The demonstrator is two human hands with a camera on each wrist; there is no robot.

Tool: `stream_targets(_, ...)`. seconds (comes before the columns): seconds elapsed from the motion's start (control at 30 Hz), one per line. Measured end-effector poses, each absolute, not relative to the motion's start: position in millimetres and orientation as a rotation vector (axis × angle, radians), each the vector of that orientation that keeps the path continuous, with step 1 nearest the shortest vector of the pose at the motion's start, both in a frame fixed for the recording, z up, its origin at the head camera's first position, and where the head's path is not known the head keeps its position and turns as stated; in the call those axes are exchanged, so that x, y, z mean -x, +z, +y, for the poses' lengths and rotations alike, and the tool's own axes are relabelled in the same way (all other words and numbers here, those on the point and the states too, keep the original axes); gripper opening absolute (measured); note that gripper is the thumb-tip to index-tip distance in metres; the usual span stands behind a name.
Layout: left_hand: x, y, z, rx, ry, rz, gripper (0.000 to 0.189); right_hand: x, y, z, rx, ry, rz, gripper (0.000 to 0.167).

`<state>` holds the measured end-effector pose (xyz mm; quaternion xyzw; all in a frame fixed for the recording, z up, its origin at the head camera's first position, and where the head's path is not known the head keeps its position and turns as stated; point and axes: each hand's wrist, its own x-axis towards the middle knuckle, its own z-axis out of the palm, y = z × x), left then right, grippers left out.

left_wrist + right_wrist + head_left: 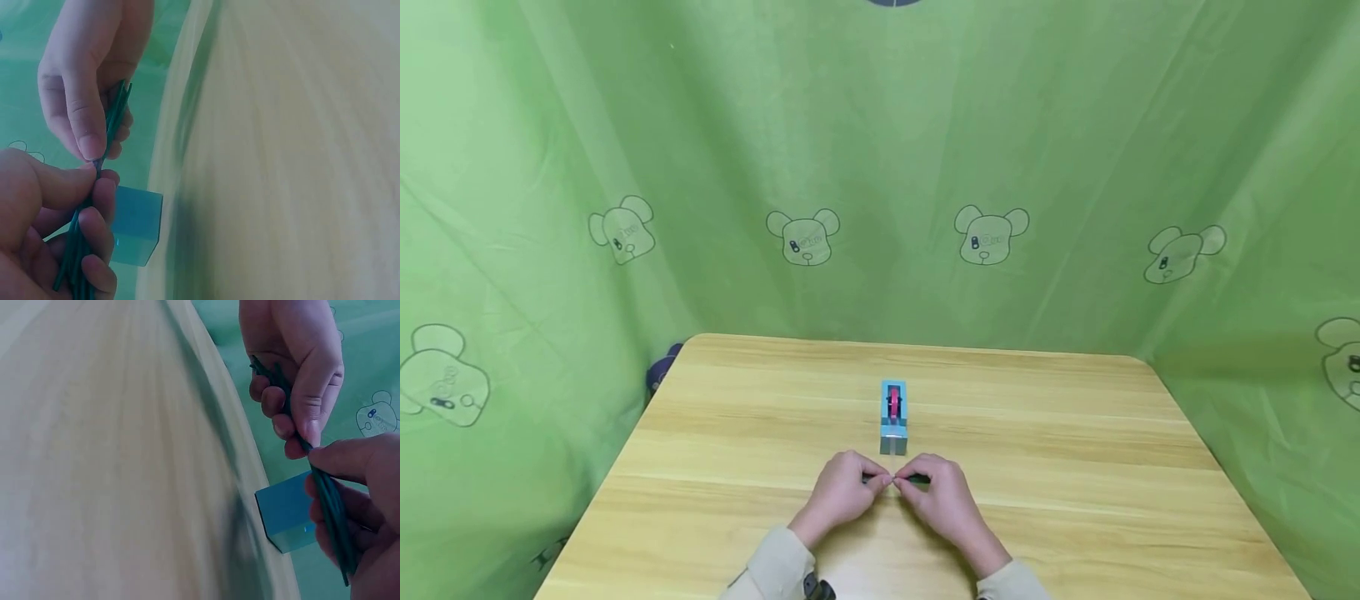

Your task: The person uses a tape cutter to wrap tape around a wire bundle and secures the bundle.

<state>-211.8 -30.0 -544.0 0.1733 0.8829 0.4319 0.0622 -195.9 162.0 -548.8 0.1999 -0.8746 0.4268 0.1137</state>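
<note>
A bundle of thin dark green sticks (336,528) runs crosswise between the two hands. My left hand (841,490) pinches it near its middle with thumb and fingertips, and the right hand (942,497) does the same from the other side, thumbs nearly meeting. In the left wrist view the loose stick ends (75,262) fan out under the left fingers. A narrow clear strip of tape (892,461) stretches from the blue tape dispenser (893,444) down to where the fingertips meet. The dispenser carries a pink roll (893,403) and stands just beyond the hands.
The wooden table (1060,433) has rounded far corners. A green curtain (895,167) with bear-head drawings hangs behind it and along both sides. A dark purple object (662,368) shows past the left table edge.
</note>
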Motion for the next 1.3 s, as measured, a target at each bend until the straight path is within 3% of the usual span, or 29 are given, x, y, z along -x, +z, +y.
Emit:
stream_targets(0.27,214,-543,-29,-0.590,1.161,2.806,0.007,197,-545,161,-0.466,1.397,-2.665,0.012)
stream_targets(0.43,215,-542,-29,-0.635,1.146,2.837,0.006,200,-545,162,-0.500,1.377,-2.719,0.002)
stream_targets(0.57,215,-542,-28,-0.667,1.146,2.850,0.006,201,-544,163,-0.543,1.340,-2.757,0.008)
stream_targets(0.8,215,-544,-28,-0.671,1.165,2.837,0.007,202,-547,161,-0.528,1.306,-2.719,0.003)
stream_targets(1.3,221,-534,-32,-0.686,1.100,2.737,0.015,201,-552,160,-0.619,1.104,-2.525,0.018)
